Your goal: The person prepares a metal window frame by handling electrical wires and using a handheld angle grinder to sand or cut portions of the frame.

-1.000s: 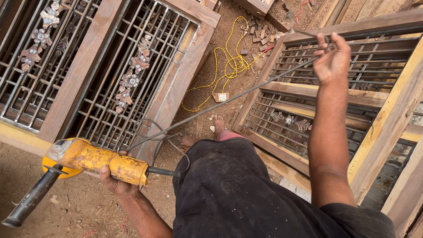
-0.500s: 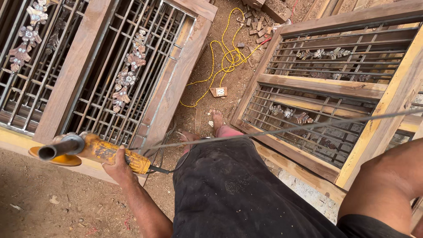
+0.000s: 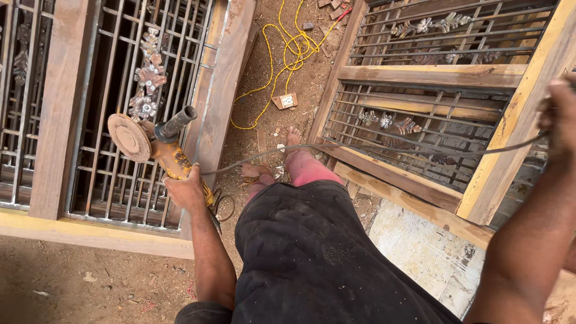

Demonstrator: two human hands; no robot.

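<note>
— What's underfoot there?

— Bare reddish dirt (image 3: 90,288) with wood chips, and a pale slab (image 3: 420,252) by my right leg. Wooden window frames with iron grilles (image 3: 120,108) lie on both sides; a yellow cord (image 3: 282,54) loops to a socket box (image 3: 284,100).

— And your hands?

— My left hand (image 3: 185,191) grips the yellow angle grinder (image 3: 162,150), disc up over the left grille. My right hand (image 3: 561,111) closes on its grey cable (image 3: 384,147), stretched taut across the right frame.

One yellow angle grinder with a round sanding disc (image 3: 157,150); one grey power cord (image 3: 384,147); one coiled yellow extension cable (image 3: 288,54); one small wooden socket box (image 3: 284,100); two large wooden window frames with metal grilles, one left (image 3: 225,72), one right (image 3: 432,75); two bare feet (image 3: 294,144).
</note>
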